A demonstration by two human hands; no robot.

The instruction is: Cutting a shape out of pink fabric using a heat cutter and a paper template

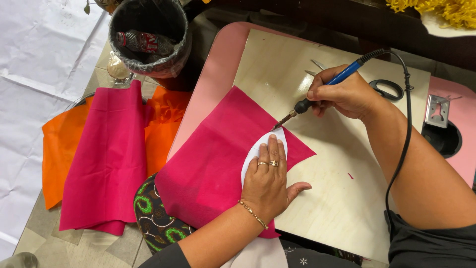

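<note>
A: What is the left hand (267,183) doing, low in the middle of the frame?

B: It lies flat, fingers stretched out and close together, pressing a white paper template (258,151) onto the magenta fabric (213,164). It grips nothing, only holds things down.

A: And the right hand (347,94)?

B: At the upper right, its fingers are closed round a blue-handled hot tool (327,87), held like a pen. The metal tip meets the fabric at the template's upper edge, just above the left fingertips.

A: What is underneath?

B: A pale wooden board (337,198) on a pink table (218,69). Black scissors (389,89) lie beyond the right hand. At the left, more magenta cloth (106,159) lies over orange cloth (59,144), below a lined bin (148,39)
</note>
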